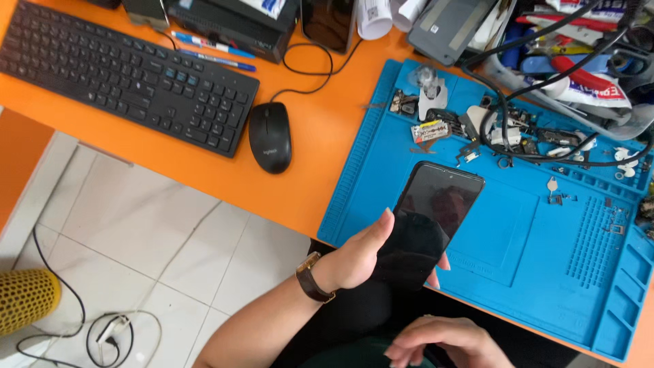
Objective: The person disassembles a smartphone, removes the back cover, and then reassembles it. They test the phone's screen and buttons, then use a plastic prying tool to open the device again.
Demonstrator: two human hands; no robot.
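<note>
Holding a black, glossy, flat rectangular smartphone (436, 215) by its lower half, the left hand (357, 259) has its thumb up along the phone's left edge and fingertips showing past the right edge, so the grip is wrapped closed around the body. A brown-strapped wristwatch (310, 278) sits on that wrist. The phone is tilted, its dark screen facing up, its top end over the blue rubber repair mat (518, 252) and its bottom end reaching past the mat's near edge.

The right hand (443, 341) is low in view, near the bottom edge, fingers loosely curled and spread, gripping nothing that can be seen; it is apart from the phone.

The mat's middle, right of the phone, is flat and bare, with ridged compartments along its right and near borders. Small loose phone parts (477, 129) and black cables (558, 153) crowd its far edge, just beyond the phone's top corner. Left of the mat, the orange desk (320, 136) carries a black computer mouse (270, 136) and a black keyboard (122, 71), both well apart from the phone. The desk's front edge runs diagonally, with white floor tiles (150, 232) below it.
</note>
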